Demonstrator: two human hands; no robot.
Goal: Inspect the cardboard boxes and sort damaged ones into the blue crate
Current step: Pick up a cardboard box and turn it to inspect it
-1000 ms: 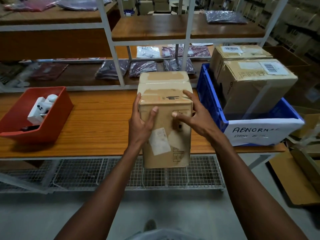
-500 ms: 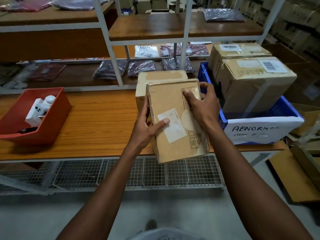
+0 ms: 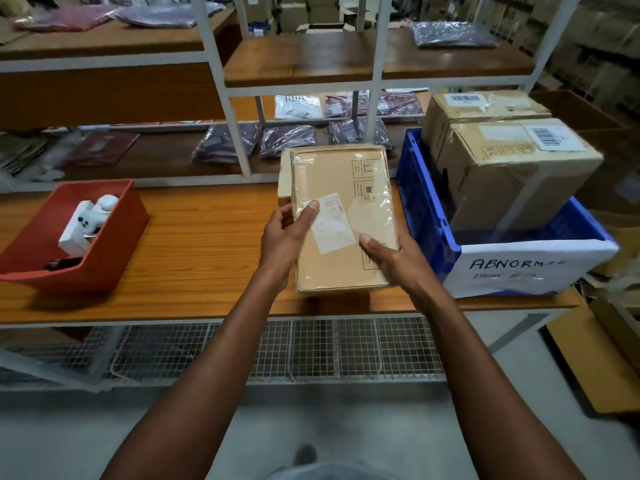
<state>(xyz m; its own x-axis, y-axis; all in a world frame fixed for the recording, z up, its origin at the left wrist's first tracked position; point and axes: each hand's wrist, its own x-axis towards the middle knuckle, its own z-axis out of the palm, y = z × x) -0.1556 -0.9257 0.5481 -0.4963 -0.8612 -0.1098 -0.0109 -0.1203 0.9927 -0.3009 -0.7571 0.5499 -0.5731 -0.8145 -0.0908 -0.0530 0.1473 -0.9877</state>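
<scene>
The cardboard box (image 3: 341, 216) is held above the worktop (image 3: 194, 244), broad face up (a white label (image 3: 332, 223) taped on it). The left hand (image 3: 284, 237) grips its left edge, thumb across the label; the right hand (image 3: 391, 258) grips the lower right corner. Just right stands the blue crate (image 3: 426, 216), holding two larger boxes (image 3: 512, 168).
</scene>
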